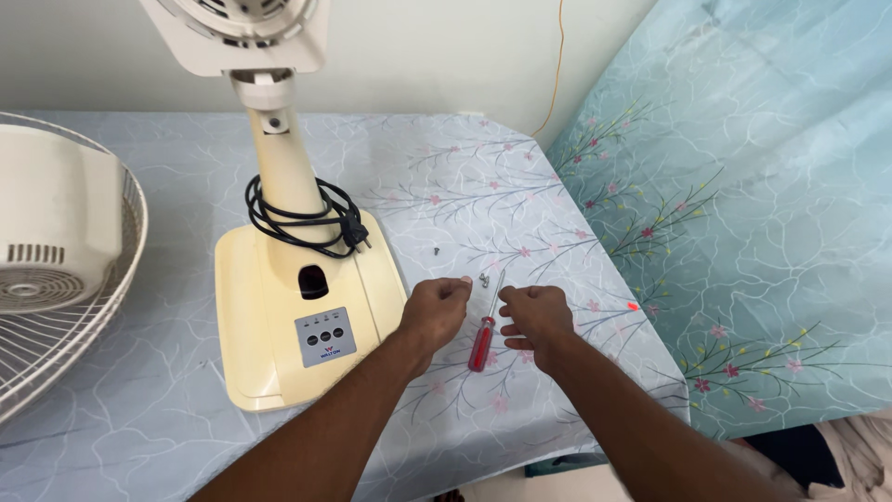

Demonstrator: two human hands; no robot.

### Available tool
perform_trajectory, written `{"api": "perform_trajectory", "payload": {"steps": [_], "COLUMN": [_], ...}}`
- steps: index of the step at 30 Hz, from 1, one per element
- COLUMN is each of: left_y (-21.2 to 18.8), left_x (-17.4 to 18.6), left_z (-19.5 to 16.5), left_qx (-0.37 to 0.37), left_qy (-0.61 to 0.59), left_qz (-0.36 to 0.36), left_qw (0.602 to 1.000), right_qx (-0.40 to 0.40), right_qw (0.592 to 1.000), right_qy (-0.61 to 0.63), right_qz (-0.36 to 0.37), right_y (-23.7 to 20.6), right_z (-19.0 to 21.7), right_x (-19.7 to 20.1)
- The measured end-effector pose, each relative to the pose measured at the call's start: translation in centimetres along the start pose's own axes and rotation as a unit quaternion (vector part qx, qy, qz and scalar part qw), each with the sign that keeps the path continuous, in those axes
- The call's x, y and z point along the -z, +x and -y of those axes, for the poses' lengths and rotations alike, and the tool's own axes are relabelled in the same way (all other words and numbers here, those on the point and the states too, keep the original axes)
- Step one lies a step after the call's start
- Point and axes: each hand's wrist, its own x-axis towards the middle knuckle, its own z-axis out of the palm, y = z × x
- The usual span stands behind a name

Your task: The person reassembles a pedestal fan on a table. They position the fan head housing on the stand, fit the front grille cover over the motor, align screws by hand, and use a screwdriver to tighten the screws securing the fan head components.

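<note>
Screwdriver lies btwn left hand & right hand, near screws.

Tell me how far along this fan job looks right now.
Looks done: the wire guard lies off to the side, apart from the cream fan stand, and small screws sit loose on the table. In hand: the left hand and right hand are at the screws, beside the red-handled screwdriver. Left: the stand remains upright, cord coiled around its neck.
</note>
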Motion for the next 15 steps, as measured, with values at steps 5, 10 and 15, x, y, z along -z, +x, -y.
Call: {"api": "perform_trajectory", "payload": {"steps": [5,10,15], "left_y": [1.5,2.1,2.5], "left_x": [-0.8,-1.6,-2.1], "left_z": [1.7,2.9,3.5], "left_qx": [0.071,0.093,0.102], "left_qy": [-0.007,-0.005,-0.028], "left_qz": [0.057,0.074,0.078], "left_qw": [0.996,0.993,0.991], "right_qx": [-0.04,-0.056,-0.059], "right_qw": [0.999,0.996,0.992], "right_qy": [-0.012,-0.04,-0.07], "right_qz": [0.024,0.052,0.088], "right_y": [2.3,3.8,4.5], "right_z": [-2.2,-4.0,-5.3], "right_x": [0.2,-0.3,-0.7]}}
